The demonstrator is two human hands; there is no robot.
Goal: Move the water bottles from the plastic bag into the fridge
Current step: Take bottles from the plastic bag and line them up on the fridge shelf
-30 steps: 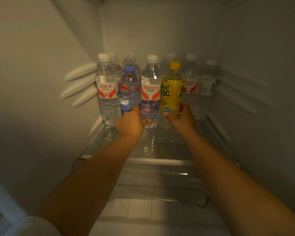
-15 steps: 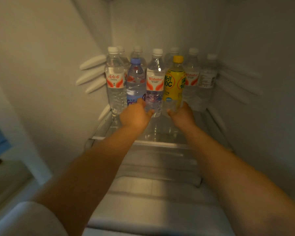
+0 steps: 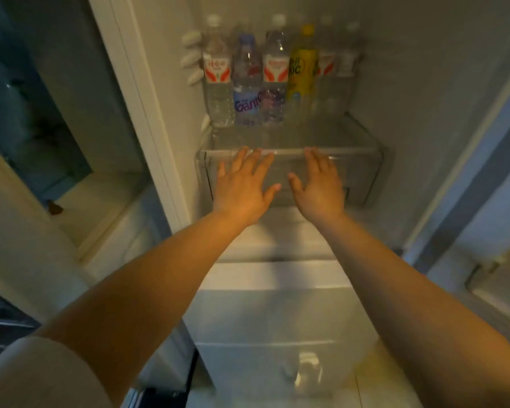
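Several bottles stand upright in rows at the back of the fridge's glass shelf (image 3: 321,136). In the front row are a clear water bottle with a red-and-white label (image 3: 217,81), a blue-capped bottle (image 3: 247,83), another clear red-labelled bottle (image 3: 275,78) and a yellow drink bottle (image 3: 302,69). More clear bottles stand behind and to the right. My left hand (image 3: 245,187) and my right hand (image 3: 318,184) hover with fingers spread in front of the shelf's front edge, holding nothing. No plastic bag is in view.
A clear drawer (image 3: 362,178) sits under the shelf, with white drawers (image 3: 277,313) below it. The fridge's left wall and white frame (image 3: 136,92) border the opening. The open door (image 3: 483,187) stands at the right. Shelf-rail ridges (image 3: 190,57) stick out on the left wall.
Both hands have let go of the front-row bottles and drawn back past the shelf's front edge, fingers now spread. The camera has pulled back and tilted down, showing the drawers.
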